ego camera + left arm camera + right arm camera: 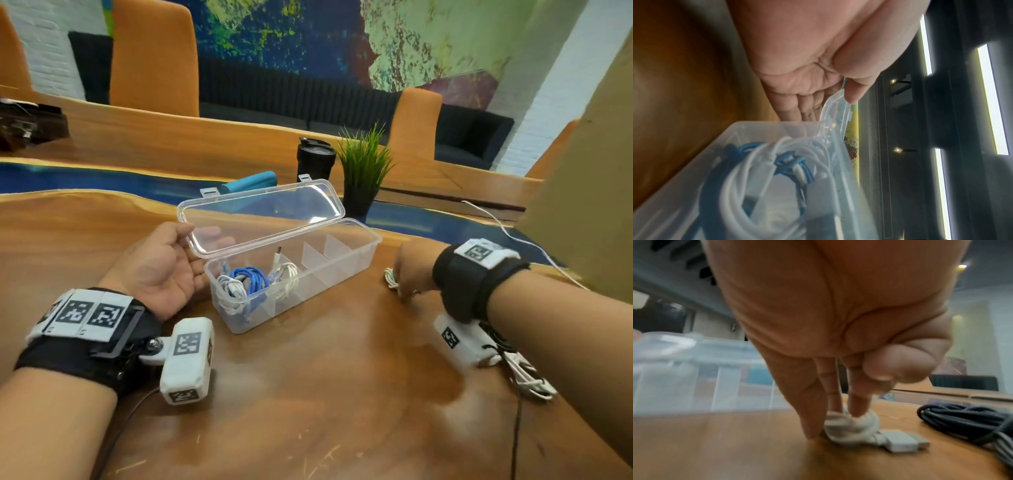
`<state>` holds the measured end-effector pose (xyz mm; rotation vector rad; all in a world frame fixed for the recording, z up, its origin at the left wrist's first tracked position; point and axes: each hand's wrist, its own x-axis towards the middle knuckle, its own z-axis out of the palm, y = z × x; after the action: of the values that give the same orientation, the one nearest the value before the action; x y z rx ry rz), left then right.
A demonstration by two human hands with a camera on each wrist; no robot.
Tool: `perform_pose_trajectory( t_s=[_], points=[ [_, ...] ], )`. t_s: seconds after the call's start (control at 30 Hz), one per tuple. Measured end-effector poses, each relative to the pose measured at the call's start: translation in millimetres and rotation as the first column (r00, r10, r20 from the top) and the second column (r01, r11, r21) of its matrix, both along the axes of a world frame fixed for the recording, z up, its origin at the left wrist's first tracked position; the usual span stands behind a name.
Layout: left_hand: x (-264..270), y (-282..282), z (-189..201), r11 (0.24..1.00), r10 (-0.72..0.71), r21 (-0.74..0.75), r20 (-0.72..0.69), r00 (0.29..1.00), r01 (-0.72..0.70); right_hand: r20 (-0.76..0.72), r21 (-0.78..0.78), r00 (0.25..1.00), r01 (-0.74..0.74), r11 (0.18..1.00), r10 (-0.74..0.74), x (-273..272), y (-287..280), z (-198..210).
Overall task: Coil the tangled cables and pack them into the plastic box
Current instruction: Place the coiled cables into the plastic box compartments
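The clear plastic box (346, 260) stands open on the wooden table. My left hand (191, 236) pinches the near corner of its lid (263, 212), thumb on top and fingers beneath, as the left wrist view shows at the lid edge (835, 105). A blue coiled cable (251, 277) and white coiled cables (233, 289) lie in the box's left compartments; the compartments to the right hold nothing. Right of the box, my right hand (402, 291) reaches down and pinches a small white coiled cable (853, 425) on the table between thumb and fingers. Its USB plug (900, 441) sticks out.
A dark coiled cable (962, 418) lies just right of the white coil. More white and black cables (527, 377) lie under my right forearm. Behind the box stand a black tumbler (315, 161), a potted plant (363, 171) and a blue cylinder (248, 181).
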<state>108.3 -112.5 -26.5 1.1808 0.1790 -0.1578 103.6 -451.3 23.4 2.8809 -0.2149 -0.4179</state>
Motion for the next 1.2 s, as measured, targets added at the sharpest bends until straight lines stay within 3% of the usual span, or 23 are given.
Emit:
perform_pose_trajectory(
  t_s=[0.1, 0.2, 0.3, 0.33, 0.4, 0.47, 0.5, 0.53, 0.57, 0.77, 0.87, 0.93, 1.0, 1.03, 1.13, 1.2],
  points=[
    [-3.4, -1.6, 2.9, 1.000, 0.000, 0.003, -0.005, 1.000, 0.000, 0.004, -0.096, 0.998, -0.067, 0.993, 0.067, 6.6, -3.5, -15.1],
    [-6.2, -4.0, 6.1, 1.000, 0.006, 0.016, -0.014, 1.000, -0.005, 0.037, -0.041, 0.999, -0.031, 0.999, 0.032, 4.1, -4.9, -7.1],
    [-6.5, -3.9, 7.4, 1.000, 0.009, 0.015, -0.025, 1.000, -0.008, 0.233, 0.021, 0.968, -0.102, 0.995, 0.095, -6.8, 5.1, 32.5],
    [-6.3, -3.7, 7.2, 1.000, 0.012, 0.018, -0.028, 1.000, -0.012, 0.319, 0.108, 0.942, -0.146, 0.983, 0.105, -12.5, 13.0, 49.4],
    [-5.5, -3.4, 6.5, 1.000, 0.017, 0.023, -0.028, 0.999, -0.017, 0.450, 0.454, 0.893, -0.227, 0.862, -0.001, -20.4, 30.5, 75.6],
    [-5.8, -3.1, 6.3, 1.000, 0.011, 0.028, -0.025, 1.000, -0.010, 0.390, 0.773, 0.911, -0.248, 0.584, -0.130, -21.3, 50.4, 85.7],
    [-5.9, -2.8, 6.3, 1.000, 0.009, 0.028, -0.023, 1.000, -0.009, 0.324, 0.857, 0.935, -0.224, 0.464, -0.147, -19.2, 60.0, 85.3],
    [-6.0, -2.6, 6.4, 0.999, 0.008, 0.031, -0.023, 1.000, -0.008, 0.262, 0.898, 0.955, -0.189, 0.398, -0.139, -15.2, 68.6, 81.3],
    [-6.2, -2.2, 6.4, 1.000, 0.008, 0.028, -0.023, 1.000, -0.008, 0.213, 0.911, 0.970, -0.153, 0.383, -0.119, -10.3, 76.6, 74.1],
    [-3.1, -1.1, 4.6, 0.999, 0.008, 0.046, -0.023, 1.000, -0.007, 0.057, 0.784, 0.996, 0.002, 0.621, -0.075, 19.6, 98.1, 29.3],
    [-0.6, 1.8, 1.9, 0.999, -0.005, 0.045, -0.029, 1.000, 0.006, 0.085, 0.572, 0.995, -0.096, 0.815, 0.057, 29.0, 104.2, 25.1],
    [1.1, 4.5, 0.3, 0.999, -0.020, 0.028, -0.012, 1.000, 0.021, 0.103, 0.404, 0.977, -0.215, 0.889, 0.189, 30.4, 110.2, 26.1],
    [4.2, 6.1, -1.3, 0.999, -0.048, 0.014, -0.011, 0.999, 0.049, 0.163, 0.219, 0.934, -0.349, 0.911, 0.319, 28.7, 108.1, 32.2],
    [6.3, 6.6, -2.7, 0.998, -0.057, 0.013, -0.005, 0.998, 0.057, 0.230, 0.203, 0.911, -0.388, 0.899, 0.341, 27.0, 100.8, 39.2],
    [4.6, 5.0, 0.7, 0.997, -0.076, 0.020, 0.061, 0.995, 0.075, 0.428, 0.405, 0.883, -0.379, 0.832, 0.194, 15.6, 56.3, 74.2],
    [1.3, -3.1, 3.5, 0.999, -0.053, 0.003, 0.050, 0.997, 0.053, 0.440, 0.403, 0.891, -0.310, 0.861, 0.115, 5.9, 10.9, 95.0]
  ],
)
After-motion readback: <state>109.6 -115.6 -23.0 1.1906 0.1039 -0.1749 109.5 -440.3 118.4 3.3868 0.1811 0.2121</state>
